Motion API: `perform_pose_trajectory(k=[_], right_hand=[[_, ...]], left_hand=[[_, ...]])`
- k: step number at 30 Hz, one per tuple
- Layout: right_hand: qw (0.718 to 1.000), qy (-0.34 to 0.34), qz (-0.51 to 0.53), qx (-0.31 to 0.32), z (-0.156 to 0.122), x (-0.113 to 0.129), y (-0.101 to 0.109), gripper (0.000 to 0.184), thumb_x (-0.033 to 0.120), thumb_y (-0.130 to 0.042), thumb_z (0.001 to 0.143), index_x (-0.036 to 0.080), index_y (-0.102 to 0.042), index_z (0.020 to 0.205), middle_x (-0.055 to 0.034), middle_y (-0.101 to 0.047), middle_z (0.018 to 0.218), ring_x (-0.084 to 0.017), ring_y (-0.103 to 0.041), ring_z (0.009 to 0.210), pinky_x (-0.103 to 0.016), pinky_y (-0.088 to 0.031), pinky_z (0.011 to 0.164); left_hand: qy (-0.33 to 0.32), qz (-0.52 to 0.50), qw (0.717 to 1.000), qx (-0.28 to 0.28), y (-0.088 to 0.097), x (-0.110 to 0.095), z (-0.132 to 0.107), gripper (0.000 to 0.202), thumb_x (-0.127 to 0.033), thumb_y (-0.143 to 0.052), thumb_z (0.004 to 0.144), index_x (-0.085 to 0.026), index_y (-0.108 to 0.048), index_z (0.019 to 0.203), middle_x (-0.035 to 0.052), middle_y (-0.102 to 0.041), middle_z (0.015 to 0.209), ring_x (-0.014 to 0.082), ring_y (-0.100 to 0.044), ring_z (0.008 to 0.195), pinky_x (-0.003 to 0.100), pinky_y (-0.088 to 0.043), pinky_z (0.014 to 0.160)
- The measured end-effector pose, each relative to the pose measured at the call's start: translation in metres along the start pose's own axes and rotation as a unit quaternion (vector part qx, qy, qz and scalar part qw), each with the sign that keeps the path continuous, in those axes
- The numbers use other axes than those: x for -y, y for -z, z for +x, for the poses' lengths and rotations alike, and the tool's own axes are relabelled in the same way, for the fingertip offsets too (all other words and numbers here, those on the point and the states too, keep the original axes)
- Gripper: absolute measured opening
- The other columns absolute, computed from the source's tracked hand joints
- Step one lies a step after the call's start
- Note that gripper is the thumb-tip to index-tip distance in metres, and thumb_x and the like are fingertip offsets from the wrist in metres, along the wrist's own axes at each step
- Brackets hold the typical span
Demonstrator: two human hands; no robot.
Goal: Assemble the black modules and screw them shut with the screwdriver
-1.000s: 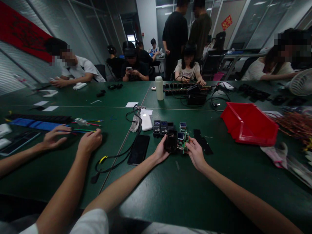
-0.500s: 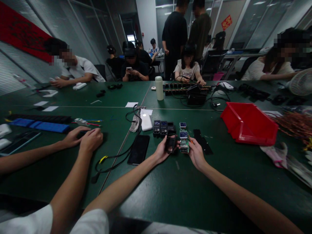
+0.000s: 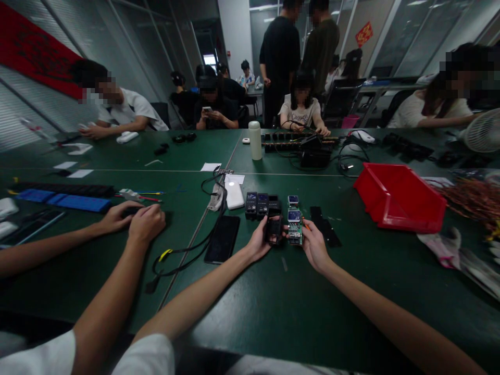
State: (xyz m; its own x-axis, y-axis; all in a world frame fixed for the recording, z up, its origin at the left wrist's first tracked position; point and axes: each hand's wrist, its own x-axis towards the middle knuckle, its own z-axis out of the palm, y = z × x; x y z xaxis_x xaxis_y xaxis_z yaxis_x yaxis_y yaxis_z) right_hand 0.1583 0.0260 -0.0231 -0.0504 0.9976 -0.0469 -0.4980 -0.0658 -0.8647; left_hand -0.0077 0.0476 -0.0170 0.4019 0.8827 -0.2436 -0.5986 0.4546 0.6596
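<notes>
My left hand [image 3: 258,240] is closed around a small black plastic housing [image 3: 275,229], its hollow side facing up. Just to the right, my right hand [image 3: 314,245] grips a green circuit board [image 3: 295,232] by its right edge. Something thin and orange shows at those fingers; I cannot make out what it is. The board and the housing are side by side, with fingertips between them. Behind the housing stand several black modules [image 3: 257,204] in a row. Flat black plates [image 3: 325,227] lie beyond my right hand.
A red bin [image 3: 406,200] stands to the right, with gloves [image 3: 449,252] in front of it. Left of my hands lie a black phone [image 3: 222,239], a cable [image 3: 183,271] and a white power bank [image 3: 234,195]. A co-worker's hands [image 3: 146,221] rest further left.
My hands keep the housing and the board in nearly the same place. The co-worker's arm at the left has shifted slightly.
</notes>
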Motion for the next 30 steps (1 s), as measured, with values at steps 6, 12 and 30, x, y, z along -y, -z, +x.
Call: perform_pose_trajectory(k=[6,12,30], right_hand=[[1.0,-0.001,-0.009,0.0,-0.0017,0.0025,-0.0011,0.028,0.035,-0.062,0.076,0.024,-0.054,0.101,-0.0024,-0.066,0.091,-0.022,-0.064,0.082,-0.034,-0.052,0.066],[1.0,-0.004,-0.011,-0.003,-0.0031,0.0057,-0.0041,0.029,0.035,-0.063,0.075,0.025,-0.054,0.101,-0.002,-0.066,0.09,-0.021,-0.065,0.08,-0.034,-0.051,0.067],[1.0,0.004,-0.02,-0.005,-0.0028,0.004,-0.0067,0.028,0.036,-0.064,0.075,0.025,-0.055,0.099,-0.0026,-0.067,0.093,-0.022,-0.065,0.082,-0.034,-0.052,0.067]], left_hand=[[0.003,0.002,1.0,0.009,-0.0014,-0.0023,-0.0016,0.041,-0.046,-0.031,0.089,-0.019,-0.055,0.108,0.0091,-0.068,0.082,0.019,-0.063,0.072,0.028,-0.047,0.061],[-0.002,0.012,1.0,0.007,-0.0025,-0.0016,-0.0027,0.042,-0.046,-0.034,0.088,-0.018,-0.055,0.111,0.0105,-0.068,0.089,0.0189,-0.062,0.072,0.028,-0.045,0.059],[-0.001,0.019,1.0,-0.013,-0.0063,-0.0032,-0.005,0.038,-0.043,-0.035,0.089,-0.019,-0.06,0.105,0.0096,-0.067,0.088,0.0233,-0.059,0.077,0.032,-0.04,0.069]])
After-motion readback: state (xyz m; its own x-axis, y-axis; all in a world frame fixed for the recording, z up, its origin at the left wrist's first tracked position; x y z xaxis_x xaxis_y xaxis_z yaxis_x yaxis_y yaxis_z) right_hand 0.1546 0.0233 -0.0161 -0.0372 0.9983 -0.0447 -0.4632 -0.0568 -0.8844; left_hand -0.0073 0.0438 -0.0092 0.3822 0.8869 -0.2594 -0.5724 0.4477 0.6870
